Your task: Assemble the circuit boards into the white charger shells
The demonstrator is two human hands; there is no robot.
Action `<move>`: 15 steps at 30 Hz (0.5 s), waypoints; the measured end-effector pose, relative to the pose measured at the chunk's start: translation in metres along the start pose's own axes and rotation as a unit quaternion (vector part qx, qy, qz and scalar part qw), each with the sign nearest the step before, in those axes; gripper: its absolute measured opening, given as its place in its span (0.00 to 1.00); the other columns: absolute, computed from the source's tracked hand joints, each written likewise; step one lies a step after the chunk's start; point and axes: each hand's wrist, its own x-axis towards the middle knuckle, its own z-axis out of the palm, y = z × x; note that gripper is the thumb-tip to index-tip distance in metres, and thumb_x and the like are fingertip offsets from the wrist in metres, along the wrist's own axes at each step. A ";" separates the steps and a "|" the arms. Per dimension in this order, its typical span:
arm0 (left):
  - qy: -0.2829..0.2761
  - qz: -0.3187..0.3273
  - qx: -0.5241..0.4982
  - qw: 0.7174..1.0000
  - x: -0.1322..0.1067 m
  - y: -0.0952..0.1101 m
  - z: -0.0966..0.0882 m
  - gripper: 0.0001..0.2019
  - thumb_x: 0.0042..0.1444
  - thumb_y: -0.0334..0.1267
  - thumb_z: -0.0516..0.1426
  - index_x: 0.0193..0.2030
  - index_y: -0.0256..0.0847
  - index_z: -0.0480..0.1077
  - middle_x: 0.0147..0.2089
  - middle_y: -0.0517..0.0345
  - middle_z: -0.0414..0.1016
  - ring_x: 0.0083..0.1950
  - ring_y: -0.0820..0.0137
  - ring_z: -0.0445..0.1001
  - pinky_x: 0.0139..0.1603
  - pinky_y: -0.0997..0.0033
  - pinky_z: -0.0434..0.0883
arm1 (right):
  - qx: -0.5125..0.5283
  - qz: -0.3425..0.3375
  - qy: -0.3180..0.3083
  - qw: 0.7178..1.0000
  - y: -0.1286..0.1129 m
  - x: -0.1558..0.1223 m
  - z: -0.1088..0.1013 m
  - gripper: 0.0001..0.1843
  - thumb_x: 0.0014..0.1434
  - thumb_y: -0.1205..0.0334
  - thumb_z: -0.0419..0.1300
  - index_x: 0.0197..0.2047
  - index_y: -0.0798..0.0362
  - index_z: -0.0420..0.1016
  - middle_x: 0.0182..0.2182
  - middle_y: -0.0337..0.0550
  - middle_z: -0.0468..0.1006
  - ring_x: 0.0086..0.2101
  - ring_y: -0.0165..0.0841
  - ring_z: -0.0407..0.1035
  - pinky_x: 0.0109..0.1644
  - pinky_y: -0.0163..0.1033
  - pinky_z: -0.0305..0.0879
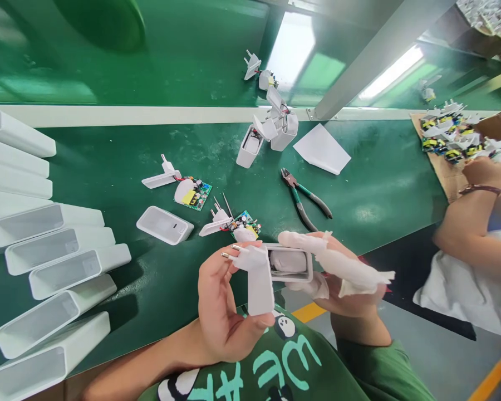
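Note:
My left hand (223,312) pinches a white plug cover (260,284) with two metal prongs pointing left. Wrapped round a white charger case (308,273) is my right hand (348,278), with white coverings on several fingers. The case's open end faces left, and a white padded piece (289,260) shows inside it. The cover sits right beside that opening; any wires between them are hidden. Just beyond my hands lies a circuit board (247,223) wired to a plug cover (212,223). Left of it is an empty white case (165,224).
Several white cases (77,262) line the left side. Another wired board (194,192), diagonal cutters (298,189), white paper (322,149) and upright cases with loose covers (283,133) lie farther back. At right, a co-worker's arm (471,217) reaches toward piled boards on cardboard (436,167).

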 end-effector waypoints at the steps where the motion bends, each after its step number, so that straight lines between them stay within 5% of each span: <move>1: -0.002 0.003 0.003 1.000 0.000 0.000 0.000 0.33 0.60 0.45 0.65 0.69 0.42 0.60 0.61 0.45 0.69 0.62 0.60 0.74 0.64 0.63 0.75 | 0.004 -0.036 0.020 0.999 0.001 0.001 0.001 0.28 0.62 0.59 0.66 0.64 0.49 0.68 0.56 0.53 0.79 0.47 0.43 0.77 0.46 0.49 0.78; 5: -0.009 -0.003 0.006 1.000 -0.002 0.000 0.000 0.34 0.61 0.47 0.64 0.70 0.44 0.57 0.64 0.42 0.68 0.65 0.58 0.72 0.66 0.60 0.72 | -0.011 -0.111 0.064 0.992 0.000 0.006 0.003 0.30 0.63 0.68 0.63 0.67 0.52 0.65 0.56 0.55 0.79 0.49 0.43 0.76 0.40 0.46 0.77; 9: -0.008 -0.009 -0.015 1.000 0.000 0.001 0.000 0.31 0.62 0.45 0.63 0.68 0.43 0.58 0.65 0.41 0.68 0.67 0.56 0.71 0.68 0.56 0.70 | -0.031 -0.082 0.052 0.995 -0.005 0.014 0.000 0.28 0.62 0.69 0.62 0.64 0.49 0.69 0.56 0.54 0.78 0.43 0.41 0.75 0.40 0.46 0.74; 15: -0.007 -0.001 -0.006 1.000 0.001 0.000 -0.001 0.32 0.61 0.45 0.64 0.67 0.43 0.57 0.63 0.40 0.70 0.64 0.55 0.73 0.65 0.53 0.72 | -0.044 -0.127 0.012 0.991 -0.010 0.030 -0.006 0.11 0.60 0.76 0.59 0.39 0.50 0.76 0.42 0.48 0.78 0.39 0.37 0.67 0.41 0.43 0.70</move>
